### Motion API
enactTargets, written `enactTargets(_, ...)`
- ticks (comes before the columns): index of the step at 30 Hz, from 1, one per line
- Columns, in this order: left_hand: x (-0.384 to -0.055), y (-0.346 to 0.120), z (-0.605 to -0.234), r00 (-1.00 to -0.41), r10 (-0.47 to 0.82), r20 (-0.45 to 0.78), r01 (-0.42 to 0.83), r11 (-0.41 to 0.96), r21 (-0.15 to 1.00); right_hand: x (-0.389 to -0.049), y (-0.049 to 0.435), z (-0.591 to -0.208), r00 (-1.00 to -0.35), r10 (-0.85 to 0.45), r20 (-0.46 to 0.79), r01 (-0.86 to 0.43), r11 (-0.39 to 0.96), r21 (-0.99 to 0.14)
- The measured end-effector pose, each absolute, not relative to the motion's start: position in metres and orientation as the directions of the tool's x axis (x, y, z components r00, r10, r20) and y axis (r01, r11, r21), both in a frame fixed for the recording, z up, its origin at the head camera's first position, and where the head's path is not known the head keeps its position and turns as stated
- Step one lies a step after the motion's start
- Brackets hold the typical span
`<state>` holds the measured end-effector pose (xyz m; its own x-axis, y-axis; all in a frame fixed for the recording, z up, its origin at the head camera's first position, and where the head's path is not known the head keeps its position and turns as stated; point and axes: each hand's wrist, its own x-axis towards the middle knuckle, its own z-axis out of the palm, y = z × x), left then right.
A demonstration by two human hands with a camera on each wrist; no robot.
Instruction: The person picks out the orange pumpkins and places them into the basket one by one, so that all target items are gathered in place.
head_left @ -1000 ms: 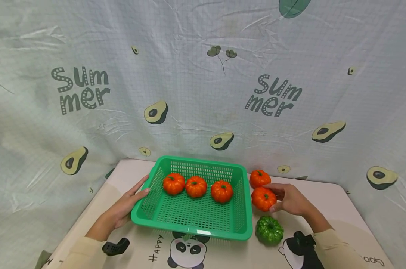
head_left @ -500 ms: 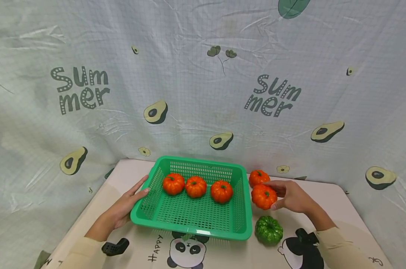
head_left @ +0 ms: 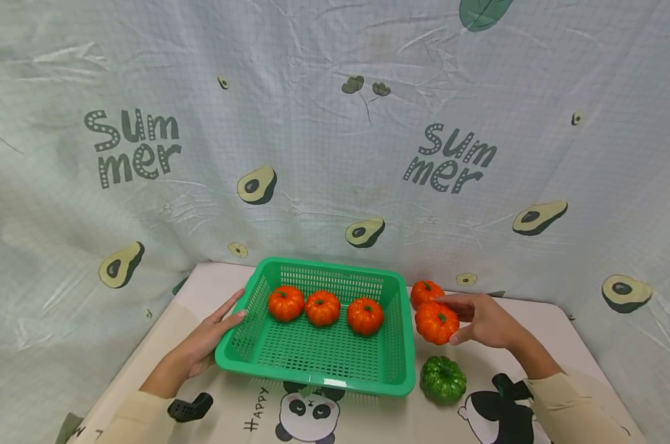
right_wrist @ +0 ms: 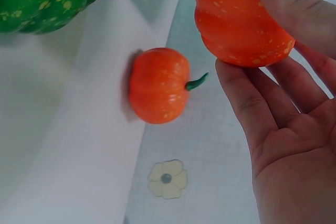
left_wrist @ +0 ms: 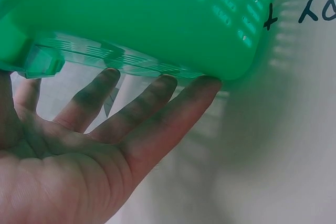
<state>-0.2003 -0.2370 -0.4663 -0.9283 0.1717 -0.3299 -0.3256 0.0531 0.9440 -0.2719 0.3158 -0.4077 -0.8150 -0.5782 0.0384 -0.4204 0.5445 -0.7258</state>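
At the left side of a green plastic basket (head_left: 312,372), my left hand (head_left: 209,339) rests with spread, fairly straight fingers against it. The left wrist view has those fingertips (left_wrist: 167,80) along the outside of the basket (left_wrist: 157,19). Right of the basket, my right hand (head_left: 487,320) holds a small orange pumpkin (head_left: 436,323) between thumb and fingers. In the right wrist view this held pumpkin (right_wrist: 241,24) is raised, its green stem past the thumb. Behind it stands another orange pumpkin (head_left: 425,291), partly hidden. A green speckled pumpkin (head_left: 443,380) sits nearer me.
Inside the basket, three orange pumpkins, such as the middle one (head_left: 322,308), stand in a row toward the back. A black curved object (head_left: 190,407) lies by my left forearm. A patterned curtain (head_left: 323,154) closes off the table's (head_left: 229,419) back and sides.
My right hand has lifted the orange pumpkin slightly, and its forearm has shifted a little. The left hand and the basket have stayed in place.
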Motion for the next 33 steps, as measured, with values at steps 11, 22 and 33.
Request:
enactTargets(11, -0.201, -0.238, -0.465, -0.928, 0.170, -0.332, -0.331, 0.037, 0.943, -0.271, 0.307, -0.397, -0.786, -0.616, 0.055, -0.448, 0.506, -0.738)
enactTargets(22, -0.200, -0.237, -0.466, -0.927, 0.163, -0.338, -0.335, 0.045, 0.941, -0.271, 0.297, -0.390, -0.762, -0.642, 0.078, -0.469, 0.465, -0.750)
enactTargets(33, -0.200, -0.236, -0.465, -0.931, 0.158, -0.330, -0.326, 0.047, 0.944, -0.273, 0.283, -0.388, -0.742, -0.667, 0.070, -0.481, 0.457, -0.748)
